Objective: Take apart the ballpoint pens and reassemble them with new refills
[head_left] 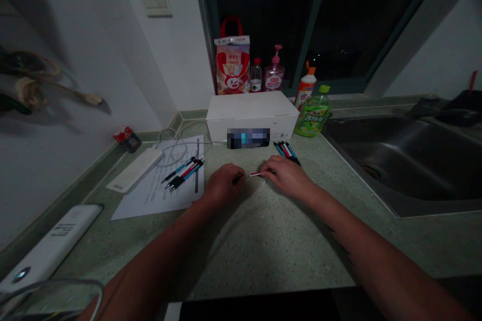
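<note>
My left hand [222, 184] is closed around the dark end of a pen above the counter. Opposite it, my right hand [286, 173] pinches the other end. Between my fingertips shows a thin stretch of the pen [255, 174], pale on the left and red on the right. My fingers hide the rest, so I cannot tell if it is in one piece. Just behind my right hand lies a group of pens [286, 152] in blue, black, red and white. Several more pens [185, 172] rest on a printed sheet [150, 205] left of my left hand.
A white box [252, 108] stands at the back, with a phone [248, 138] leaning on its front. Bottles, including a green one [313, 115], stand behind and beside it. To the right is a steel sink [422, 160]. White devices [135, 170] and cables are on the left.
</note>
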Tool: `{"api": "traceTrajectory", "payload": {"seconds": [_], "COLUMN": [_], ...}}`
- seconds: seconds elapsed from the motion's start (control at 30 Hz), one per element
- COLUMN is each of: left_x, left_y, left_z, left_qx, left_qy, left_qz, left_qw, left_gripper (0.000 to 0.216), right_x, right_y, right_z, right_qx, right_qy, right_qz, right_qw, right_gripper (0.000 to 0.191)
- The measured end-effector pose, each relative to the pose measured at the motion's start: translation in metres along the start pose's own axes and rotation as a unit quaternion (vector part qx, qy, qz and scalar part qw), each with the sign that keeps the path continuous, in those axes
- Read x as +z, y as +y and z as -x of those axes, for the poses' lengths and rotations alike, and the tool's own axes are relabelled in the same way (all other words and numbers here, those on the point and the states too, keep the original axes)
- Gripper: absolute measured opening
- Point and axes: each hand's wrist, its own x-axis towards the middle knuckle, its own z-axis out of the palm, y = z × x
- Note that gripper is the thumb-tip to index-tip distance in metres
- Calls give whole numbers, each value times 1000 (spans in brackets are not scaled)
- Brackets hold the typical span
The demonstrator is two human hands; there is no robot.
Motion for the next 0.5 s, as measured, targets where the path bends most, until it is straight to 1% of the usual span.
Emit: {"api": "traceTrajectory", "payload": {"seconds": [0.17,0.3,0.5], "left_x": [0,-1,0], "left_y": [-1,1,-1], "left_z": [-1,0,-1], "left_qx": [-2,1,-8], "left_qy": [14,1,1], "left_qz": [12,5,-12], "left_qw": [1000,1000,1000], "left_gripper": [16,14,12], "right_x": [-1,0,-11], "right_y": [0,-1,17], "right_z": [0,0,0], "right_qx": [4,2,24], "right_qy": [-5,-3,-10], "right_qz": [-12,-17,-27], "right_qw": [1000,1000,999], "right_gripper": [8,8,11]}}
